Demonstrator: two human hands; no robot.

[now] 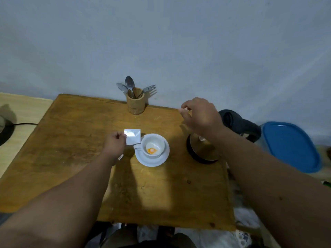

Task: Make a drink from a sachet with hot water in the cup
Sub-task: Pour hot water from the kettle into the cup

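left hand (114, 143) pinching sachet (132, 136), flat, square-on

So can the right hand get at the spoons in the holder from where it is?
Probably yes: the right hand hovers open just right of the wooden holder, with bare table between and spoons standing exposed.

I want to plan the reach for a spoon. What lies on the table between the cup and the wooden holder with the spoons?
In the head view, only bare table lies between the cup and the wooden holder.
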